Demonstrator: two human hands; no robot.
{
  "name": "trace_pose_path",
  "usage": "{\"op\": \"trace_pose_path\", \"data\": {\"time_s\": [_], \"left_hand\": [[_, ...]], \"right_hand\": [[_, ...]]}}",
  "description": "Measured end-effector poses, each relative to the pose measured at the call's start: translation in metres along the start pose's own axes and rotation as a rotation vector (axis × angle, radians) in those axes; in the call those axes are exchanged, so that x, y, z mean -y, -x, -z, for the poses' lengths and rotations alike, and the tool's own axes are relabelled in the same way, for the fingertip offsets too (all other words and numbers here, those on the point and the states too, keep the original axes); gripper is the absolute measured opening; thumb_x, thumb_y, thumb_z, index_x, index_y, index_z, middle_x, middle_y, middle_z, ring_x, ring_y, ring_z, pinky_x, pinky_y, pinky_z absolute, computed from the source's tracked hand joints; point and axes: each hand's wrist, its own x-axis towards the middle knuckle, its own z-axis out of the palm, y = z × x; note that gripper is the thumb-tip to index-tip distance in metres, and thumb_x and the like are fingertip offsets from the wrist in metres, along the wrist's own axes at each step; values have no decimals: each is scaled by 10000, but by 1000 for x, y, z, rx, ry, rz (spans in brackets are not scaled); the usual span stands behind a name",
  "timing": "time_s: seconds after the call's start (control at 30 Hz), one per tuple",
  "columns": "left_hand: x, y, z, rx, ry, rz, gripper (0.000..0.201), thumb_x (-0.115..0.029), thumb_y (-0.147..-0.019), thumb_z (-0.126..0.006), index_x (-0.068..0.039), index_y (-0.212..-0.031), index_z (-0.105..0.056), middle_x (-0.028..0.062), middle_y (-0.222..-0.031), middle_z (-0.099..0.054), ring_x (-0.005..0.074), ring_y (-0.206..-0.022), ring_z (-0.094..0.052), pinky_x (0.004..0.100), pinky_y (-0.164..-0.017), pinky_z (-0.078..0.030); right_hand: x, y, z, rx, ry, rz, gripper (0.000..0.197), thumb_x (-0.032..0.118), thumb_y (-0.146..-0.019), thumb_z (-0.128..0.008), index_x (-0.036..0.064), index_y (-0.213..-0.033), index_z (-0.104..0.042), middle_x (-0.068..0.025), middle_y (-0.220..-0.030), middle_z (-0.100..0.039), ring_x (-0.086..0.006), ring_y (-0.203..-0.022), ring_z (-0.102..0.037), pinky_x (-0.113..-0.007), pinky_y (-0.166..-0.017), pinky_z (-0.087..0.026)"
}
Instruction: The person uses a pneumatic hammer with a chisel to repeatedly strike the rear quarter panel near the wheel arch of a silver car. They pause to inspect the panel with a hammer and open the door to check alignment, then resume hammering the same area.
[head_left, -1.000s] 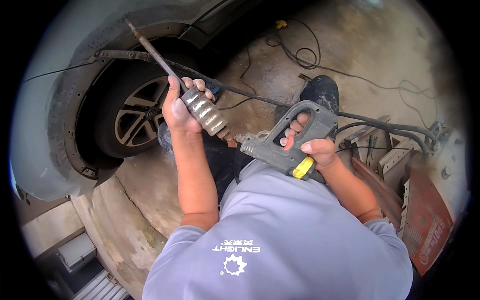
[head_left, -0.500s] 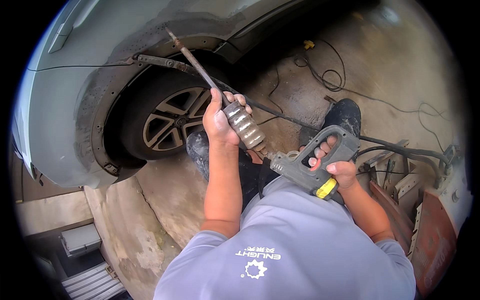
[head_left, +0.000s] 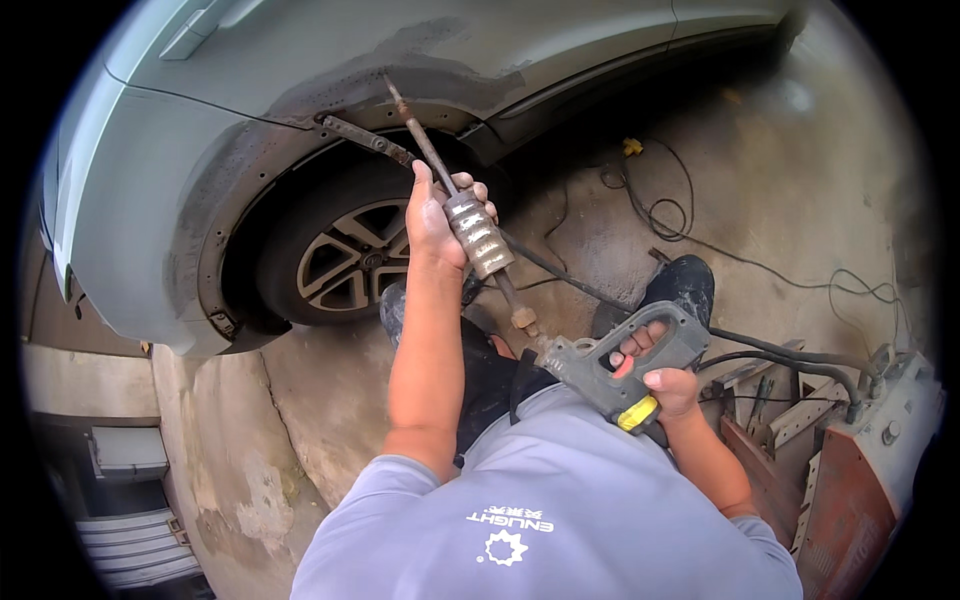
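My left hand (head_left: 436, 222) is closed around the ribbed metal sliding weight (head_left: 476, 236) of a slide-hammer dent puller. The puller's thin rod (head_left: 428, 150) runs forward to a pointed tip over the sanded grey patch (head_left: 440, 75) above the car's wheel arch; whether it touches the metal cannot be told. At the rear end is a grey pistol-grip handle (head_left: 580, 378) with a red trigger and yellow tape. My right hand (head_left: 672, 388) grips this handle, fingers through its loop near the trigger. Bare rod shows between weight and handle.
A perforated metal strip (head_left: 365, 138) sticks out from the arch edge beside the wheel (head_left: 360, 258). A thick black cable (head_left: 760, 343) leads right to a red and grey machine (head_left: 850, 500). Thin cord (head_left: 750, 262) curls over the concrete floor, and metal pieces (head_left: 800, 415) lie near the machine.
The sliding weight has moved forward along the rod with my left hand, away from the handle, baring more rod behind it. My view has shifted, and the car sits further right in it.
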Motion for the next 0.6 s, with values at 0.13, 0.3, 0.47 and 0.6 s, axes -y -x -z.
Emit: {"op": "trace_pose_path", "data": {"time_s": [0.13, 0.3, 0.47, 0.6], "left_hand": [[48, 38, 4, -48, -31, -21, 517, -559, -1059, -488, -68, -933, -588, 135, -782, -630, 294, -614, -621, 419, -591, -551], [45, 47, 11, 28, -16, -35, 493, -535, -1081, -451, -98, -870, -538, 114, -770, -608, 289, -617, -613, 414, -601, -528], [66, 33, 29, 597, 559, 2, 511, -550, -1093, -393, -130, -816, -480, 57, -713, -533, 257, -586, -558, 416, -636, -472], [65, 31, 32, 575, 559, -1, 497, -529, -1093, -412, -118, -824, -488, 79, -714, -556, 246, -572, -556, 395, -604, -468]], "right_hand": [[2, 0, -1, -55, 45, -10, 515, 102, -596, -725, 164, -1060, -510, 13, -897, -439, -207, -928, -563, -430, -956, -503], [-2, -4, 2, -34, -9, -35, 469, 76, -608, -718, 177, -1004, -487, 23, -883, -420, -199, -888, -536, -432, -954, -499], [3, -3, -2, -57, 48, -96, 498, 69, -614, -719, 168, -1062, -529, 11, -902, -458, -219, -931, -562, -457, -960, -508], [1, -3, 12, -31, 37, -88, 526, 73, -611, -708, 166, -1105, -553, 8, -917, -482, -226, -955, -573, -462, -966, -514]]}}
